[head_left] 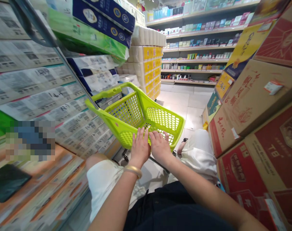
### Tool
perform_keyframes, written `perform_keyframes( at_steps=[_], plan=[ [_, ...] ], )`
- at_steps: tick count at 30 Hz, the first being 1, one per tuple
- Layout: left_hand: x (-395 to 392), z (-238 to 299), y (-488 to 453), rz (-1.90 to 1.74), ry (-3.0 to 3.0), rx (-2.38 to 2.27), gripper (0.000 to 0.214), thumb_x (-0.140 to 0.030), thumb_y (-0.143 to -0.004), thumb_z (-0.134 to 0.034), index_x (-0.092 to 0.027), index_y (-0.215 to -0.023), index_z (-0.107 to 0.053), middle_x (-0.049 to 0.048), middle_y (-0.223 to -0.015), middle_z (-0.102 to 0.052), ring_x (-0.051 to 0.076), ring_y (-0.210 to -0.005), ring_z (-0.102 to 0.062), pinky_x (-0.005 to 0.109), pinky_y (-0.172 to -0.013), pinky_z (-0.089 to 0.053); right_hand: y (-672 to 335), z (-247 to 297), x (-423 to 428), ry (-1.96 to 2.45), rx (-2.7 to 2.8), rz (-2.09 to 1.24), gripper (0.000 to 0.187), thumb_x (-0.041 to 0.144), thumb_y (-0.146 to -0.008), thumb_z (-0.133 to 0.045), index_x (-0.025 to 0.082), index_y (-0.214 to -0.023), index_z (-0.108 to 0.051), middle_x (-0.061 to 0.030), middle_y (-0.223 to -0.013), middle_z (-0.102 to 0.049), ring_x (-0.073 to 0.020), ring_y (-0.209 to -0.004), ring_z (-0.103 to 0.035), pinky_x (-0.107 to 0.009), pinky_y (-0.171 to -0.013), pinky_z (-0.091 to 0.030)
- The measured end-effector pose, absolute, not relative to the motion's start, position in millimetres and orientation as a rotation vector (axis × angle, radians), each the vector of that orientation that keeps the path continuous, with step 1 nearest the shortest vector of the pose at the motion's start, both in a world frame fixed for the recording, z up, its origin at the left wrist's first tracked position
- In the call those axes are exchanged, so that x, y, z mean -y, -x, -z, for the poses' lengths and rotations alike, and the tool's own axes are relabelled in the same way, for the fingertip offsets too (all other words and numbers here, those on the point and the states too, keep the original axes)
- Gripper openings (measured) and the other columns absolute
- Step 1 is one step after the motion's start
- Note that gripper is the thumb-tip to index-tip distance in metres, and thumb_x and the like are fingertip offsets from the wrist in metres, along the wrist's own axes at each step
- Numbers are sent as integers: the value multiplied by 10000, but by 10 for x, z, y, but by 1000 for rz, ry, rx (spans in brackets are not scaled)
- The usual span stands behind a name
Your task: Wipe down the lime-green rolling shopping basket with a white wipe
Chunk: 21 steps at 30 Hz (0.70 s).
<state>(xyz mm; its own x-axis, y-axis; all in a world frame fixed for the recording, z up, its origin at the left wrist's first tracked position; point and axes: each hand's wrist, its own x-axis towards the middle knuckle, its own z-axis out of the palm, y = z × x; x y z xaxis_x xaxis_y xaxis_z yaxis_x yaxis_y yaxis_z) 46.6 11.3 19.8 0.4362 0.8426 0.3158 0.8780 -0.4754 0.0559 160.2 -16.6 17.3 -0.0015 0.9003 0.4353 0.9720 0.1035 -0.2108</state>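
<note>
Far left of the frame, I log stacked paper-wrapped packs (32,96) filling the shelf, with a dark slab (10,183) at lower left, too blurred to identify. Upper middle: blue and green tissue packs (88,32), and a rail (71,67) runs diagonally beside them.

Center of the frame: the basket (160,117), lime green plastic mesh on wheels, sits in the aisle just beside the packs. My left hand (140,148), a gold bangle (133,171) on its wrist, and my right hand (160,147) lie side by side on its near rim, almost touching each other. Fingers (142,136) are spread on both; whether they clamp the rim I cannot tell from this angle. White shorts (199,157) show below the basket.

Behind it: a stack of yellow-labelled rolls (148,67), then shelves of small goods (199,41) along the far wall. Far right: red and brown cartons (254,128) stacked high.
</note>
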Motion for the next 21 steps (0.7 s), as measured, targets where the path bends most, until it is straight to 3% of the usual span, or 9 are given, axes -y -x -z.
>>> perform_keyframes(
  at_steps=[5, 11, 21],
  plan=[
    [-186, -195, -348, 518, 2576, 1542, 699, -121, -814, -477, -92, -1499, -344, 151, -1583, -361, 292, -1511, -230, 529, -1231, -233, -1766, -1, 363, 1821, 1885, 263, 410, 63, -906, -451, 187, -1277, -574, -108, -1273, -648, -221, -1085, -598, -436, -1094, -198],
    [-280, -111, -299, 635, 2607, 1616, 608, -277, -923, -424, -88, -1498, -353, 174, -1589, -338, 323, -1508, -224, 548, -1209, -269, -1877, 133, 549, 1792, 1818, 311, 400, 33, -886, -444, 192, -1216, -605, -83, -1177, -682, -188, -1016, -610, -396, -1079, -210],
    [-244, 38, -223, 764, 2674, 1527, 633, -400, -977, -372, -104, -1529, -283, 176, -1623, -252, 318, -1522, -169, 570, -1199, -275, -1800, 92, 723, 1821, 1842, 351, 404, 35, -854, -459, 179, -1200, -609, -78, -1126, -678, -189, -984, -607, -390, -1076, -229]
  ],
)
